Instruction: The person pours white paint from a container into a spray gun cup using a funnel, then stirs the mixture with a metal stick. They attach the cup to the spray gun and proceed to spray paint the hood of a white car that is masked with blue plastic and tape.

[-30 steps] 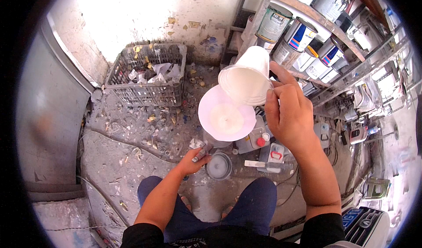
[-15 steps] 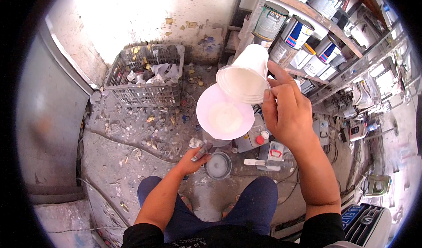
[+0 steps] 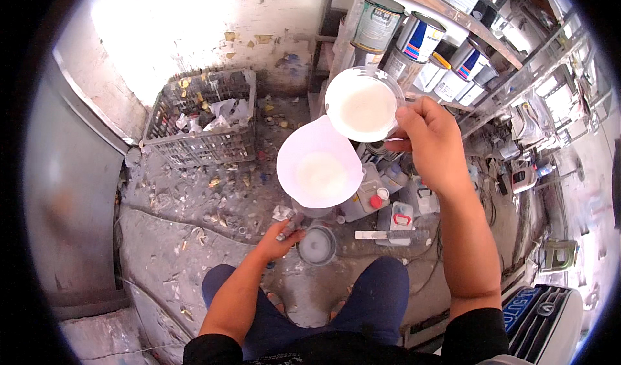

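My right hand (image 3: 424,129) grips a clear plastic cup (image 3: 362,106) of creamy white liquid, its opening turned upward, over the back edge of a pale pink cone-shaped strainer (image 3: 294,154). Milky liquid lies in the strainer’s middle, and a translucent container shows partly beneath it. My left hand (image 3: 278,239) is closed on a grey-stained handle (image 3: 290,227) just below the strainer; what it joins is hard to make out. A round tub of grey substance (image 3: 317,245) sits beside that hand. A flat scraper (image 3: 378,235) lies across a translucent jug with a red handle (image 3: 400,217).
A grey plastic crate (image 3: 194,148) of scraps stands at the back left, near a metal door (image 3: 81,216). Shelves of paint cans (image 3: 375,25) rise at right. A jug with a red cap (image 3: 356,200), cables, debris and a white car front (image 3: 553,336) are also around.
My right hand has turned the cup from tipped over the strainer to nearer upright and moved it up slightly. The view has shifted a little. My left hand still holds the handle.
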Motion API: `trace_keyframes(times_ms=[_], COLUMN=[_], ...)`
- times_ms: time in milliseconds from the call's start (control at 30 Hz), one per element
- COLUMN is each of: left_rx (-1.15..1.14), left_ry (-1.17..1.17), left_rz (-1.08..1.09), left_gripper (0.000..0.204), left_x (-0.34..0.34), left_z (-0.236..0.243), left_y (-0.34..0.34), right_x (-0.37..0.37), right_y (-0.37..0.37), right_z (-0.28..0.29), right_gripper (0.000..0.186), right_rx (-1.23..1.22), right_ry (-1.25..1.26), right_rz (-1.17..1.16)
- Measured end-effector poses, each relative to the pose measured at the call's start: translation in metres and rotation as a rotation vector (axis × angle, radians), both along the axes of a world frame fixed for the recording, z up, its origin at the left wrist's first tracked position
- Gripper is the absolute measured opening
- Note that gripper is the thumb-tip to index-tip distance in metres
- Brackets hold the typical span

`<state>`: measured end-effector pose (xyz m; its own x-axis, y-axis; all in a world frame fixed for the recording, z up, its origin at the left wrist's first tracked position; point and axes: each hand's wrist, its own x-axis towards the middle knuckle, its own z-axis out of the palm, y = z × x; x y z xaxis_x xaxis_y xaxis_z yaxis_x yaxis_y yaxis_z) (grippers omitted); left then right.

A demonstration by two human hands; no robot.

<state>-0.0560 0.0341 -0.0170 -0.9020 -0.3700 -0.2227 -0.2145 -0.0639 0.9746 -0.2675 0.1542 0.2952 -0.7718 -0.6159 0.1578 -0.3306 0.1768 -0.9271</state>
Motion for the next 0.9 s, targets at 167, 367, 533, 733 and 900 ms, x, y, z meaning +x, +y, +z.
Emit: trace_keyframes(times_ms=[167,367,533,733,900], left_rx=[-0.002,0.107,-0.001,-0.036,-0.254], left_ry=[-0.082,0.001,0.005,-0.166,-0.177], left_rz=[-0.041,0.065,0.033,0.015,-0.008], left_gripper=[0.025,0.017,0.013,0.014,0.019], left_x=[-0.003,-0.002,-0.002,0.002,0.021], left_z=[-0.010,-0.018,-0.018,0.003,-0.003], left_y=[-0.004,0.007,0.006,0.005,0.007], right_x=[-0.021,-0.064,-0.109,-0.165,-0.197], right_y=[0.015,0.070,0.157,0.256,0.292], right_z=[-0.001,-0.021,-0.080,-0.225,-0.353], right_gripper=[0.023,0.024,0.019,0.018,0.019], right_rx=[-0.072,-0.179,-0.233,-0.371,-0.411], right_ry=[-0.305,-0.469,-0.575,-0.739,-0.755], right_rz=[0.046,-0.031,-0.373,-0.664,-0.872])
